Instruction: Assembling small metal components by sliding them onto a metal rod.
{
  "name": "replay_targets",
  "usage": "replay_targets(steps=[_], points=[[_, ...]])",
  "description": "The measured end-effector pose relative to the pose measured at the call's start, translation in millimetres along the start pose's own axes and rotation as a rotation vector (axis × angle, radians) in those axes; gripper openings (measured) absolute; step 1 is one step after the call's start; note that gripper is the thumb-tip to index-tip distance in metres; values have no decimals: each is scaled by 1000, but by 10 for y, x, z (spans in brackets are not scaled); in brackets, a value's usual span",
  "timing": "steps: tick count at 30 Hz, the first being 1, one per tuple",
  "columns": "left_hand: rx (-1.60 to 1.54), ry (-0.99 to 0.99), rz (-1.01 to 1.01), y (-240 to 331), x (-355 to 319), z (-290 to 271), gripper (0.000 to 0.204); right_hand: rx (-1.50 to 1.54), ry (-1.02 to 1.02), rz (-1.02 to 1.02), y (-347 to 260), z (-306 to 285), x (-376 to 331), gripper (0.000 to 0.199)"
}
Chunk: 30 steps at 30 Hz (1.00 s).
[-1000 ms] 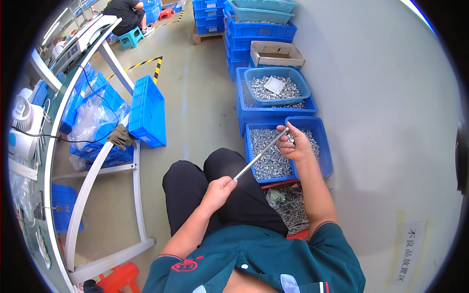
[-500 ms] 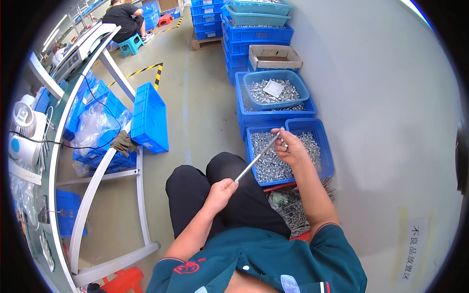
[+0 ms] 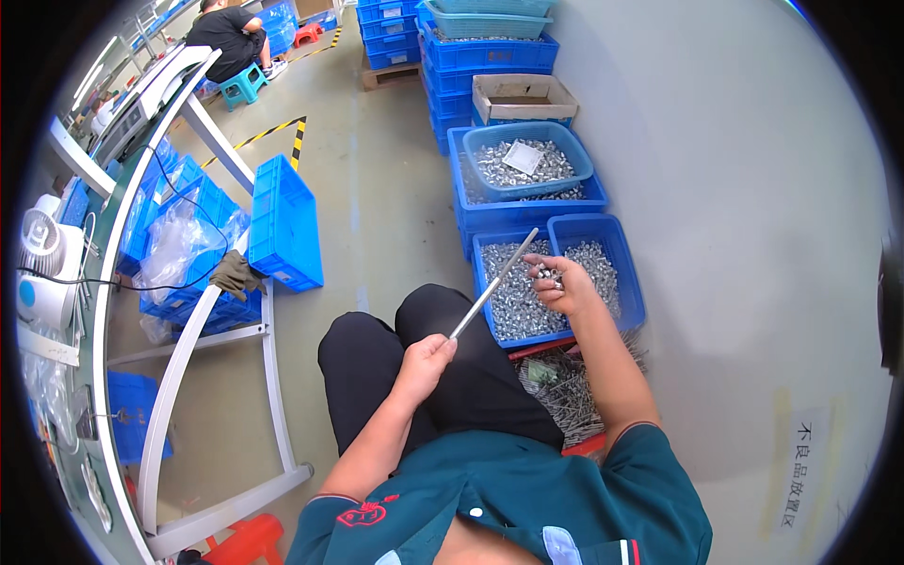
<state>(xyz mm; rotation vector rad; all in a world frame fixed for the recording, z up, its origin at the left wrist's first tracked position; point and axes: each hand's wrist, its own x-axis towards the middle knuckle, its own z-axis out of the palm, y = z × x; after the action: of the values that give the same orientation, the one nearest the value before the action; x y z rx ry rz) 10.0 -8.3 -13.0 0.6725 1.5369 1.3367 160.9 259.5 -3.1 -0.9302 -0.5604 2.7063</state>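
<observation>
The grey concrete floor [image 3: 377,207] carries a row of blue plastic crates along the pale wall [image 3: 753,188], set within arm's reach of the seated person so parts can be taken without rising. Nearest the knees, a divided blue crate [image 3: 629,282] holds heaps of small, shiny metal fittings [image 3: 513,297]; behind it a round-cornered blue basket [image 3: 527,160] sits on another crate, filled with the same bright pieces. Beside the right thigh lies a loose pile of thin grey metal rods [image 3: 565,400]. The left hand [image 3: 428,358] has its grip closed round the lower end of a slim, straight, smooth steel rod [image 3: 494,282], tilted up toward the crate so its tip meets the right hand [image 3: 560,282], whose grip pinches a few small fittings just above the heaps.
</observation>
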Motion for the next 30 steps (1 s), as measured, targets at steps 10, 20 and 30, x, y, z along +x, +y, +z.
replay_targets(steps=[10, 20, 30], points=[[142, 27, 84, 30, -38, 45, 26, 219, -241, -114, -86, 42, -32, 22], [266, 38, 113, 32, -35, 38, 27, 165, -243, -71, -154, 198, -110, 22], [274, 49, 155, 3, -46, 34, 25, 131, -225, -2, -222, 195, -110, 18]])
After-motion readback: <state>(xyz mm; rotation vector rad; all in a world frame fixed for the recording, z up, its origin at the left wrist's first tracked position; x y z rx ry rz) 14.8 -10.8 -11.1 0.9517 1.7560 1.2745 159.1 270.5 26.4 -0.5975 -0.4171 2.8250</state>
